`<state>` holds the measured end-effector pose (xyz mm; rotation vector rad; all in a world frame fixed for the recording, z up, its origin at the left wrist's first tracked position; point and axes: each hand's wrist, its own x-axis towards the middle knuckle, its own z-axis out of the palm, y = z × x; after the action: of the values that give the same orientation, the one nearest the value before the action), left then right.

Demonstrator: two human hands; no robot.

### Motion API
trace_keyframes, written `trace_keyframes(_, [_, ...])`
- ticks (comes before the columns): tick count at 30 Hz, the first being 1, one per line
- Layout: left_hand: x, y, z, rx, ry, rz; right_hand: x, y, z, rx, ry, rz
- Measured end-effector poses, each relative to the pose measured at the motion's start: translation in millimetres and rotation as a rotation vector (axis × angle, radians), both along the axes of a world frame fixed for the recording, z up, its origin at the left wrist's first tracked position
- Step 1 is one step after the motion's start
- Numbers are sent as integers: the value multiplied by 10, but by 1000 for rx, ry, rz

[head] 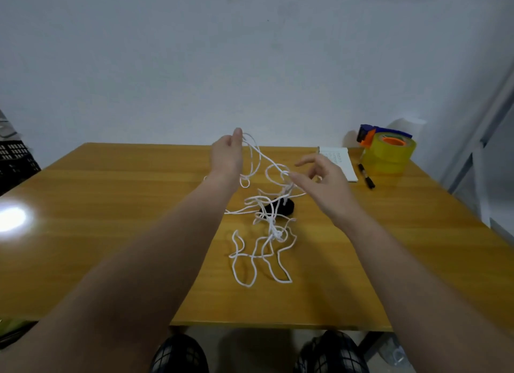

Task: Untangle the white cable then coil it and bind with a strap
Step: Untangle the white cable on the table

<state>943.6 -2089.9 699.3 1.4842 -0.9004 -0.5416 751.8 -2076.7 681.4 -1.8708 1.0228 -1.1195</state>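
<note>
L hand (pixel 226 153), fingers closed on cable (pixel 277 233) loops, lifts tangle clear; R hand (pixel 322 178) pinches a strand, other fingers splayed, prob. to tease it out.

Room on table (pixel 111 233) left of white cable (pixel 251 257); notepad (pixel 343 161), marker (pixel 366 175), tape dispenser (pixel 389 150) far right.

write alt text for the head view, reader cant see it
The left hand and right hand each pinch part of a tangled white cable, held up above a wooden table. The rest lies knotted on the table over a black strap; a notepad, pen and tape dispenser sit far right.
</note>
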Motion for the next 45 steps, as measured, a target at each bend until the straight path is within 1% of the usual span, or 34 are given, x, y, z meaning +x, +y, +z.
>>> trace_keyframes(1, [-6,8,28,-30,-24,-8,5,0,-1,40,96,40])
trace_keyframes(3, [-17,45,97,-79,-79,-48,19,8,10,114,205,113])
trace_keyframes(5, [-30,84,152,-85,-69,-71,53,34,53,141,230,144])
trace_keyframes(7, [-40,118,192,-78,4,-105,109,18,112,194,247,133])
trace_keyframes(8, [-43,134,203,-79,27,-119,153,-4,131,188,263,98])
trace_keyframes(10, [-45,157,224,-79,42,-125,237,-58,139,87,289,7])
trace_keyframes(11, [-40,164,239,-80,56,-118,263,-79,131,41,303,-6])
trace_keyframes(13, [-6,173,282,-93,111,-92,273,-110,88,7,325,52])
trace_keyframes(14, [25,174,308,-98,137,-74,257,-116,56,20,282,98])
trace_keyframes(16, [122,180,355,-94,190,-14,206,-74,6,119,46,185])
trace_keyframes(17, [180,184,370,-93,217,20,173,-50,-20,178,-81,201])
trace_keyframes(18, [243,190,371,-90,225,42,155,-29,-36,223,-162,183])
trace_keyframes(19, [281,194,361,-79,200,47,141,-25,-41,254,-197,148])
trace_keyframes(21, [300,221,320,-49,128,22,125,-43,-42,310,-176,79])
trace_keyframes(22, [291,232,287,-44,132,7,120,-48,-39,338,-158,49])
trace_keyframes(23, [272,240,254,-41,161,-7,117,-42,-28,352,-133,24])
trace_keyframes(25, [230,254,185,-38,229,-31,101,-26,-19,307,-31,2])
trace_keyframes(27, [170,258,129,-48,304,-69,112,-20,-20,301,39,53])
trace_keyframes(29, [87,264,92,-77,387,-125,176,14,-30,359,37,131])
trace_keyframes(30, [46,270,84,-87,407,-150,221,9,-42,382,-35,141])
trace_keyframes(33, [-47,272,64,-86,400,-204,381,26,-33,579,-432,181])
trace_keyframes(34, [-63,275,61,-90,404,-211,415,28,-29,609,-484,200])
trace_keyframes(35, [-77,278,62,-95,413,-212,449,32,-28,614,-462,219])
trace_keyframes(38, [-98,297,106,-121,440,-199,514,91,-64,503,-171,294])
trace_keyframes(39, [-95,306,139,-133,446,-192,514,107,-84,467,-117,307])
trace_keyframes(41, [-50,319,217,-152,437,-154,474,122,-101,419,-86,297])
trace_keyframes(43, [32,321,268,-159,398,-112,397,74,-131,405,-111,280])
trace_keyframes(45, [96,317,266,-150,350,-79,319,14,-136,382,-125,215])
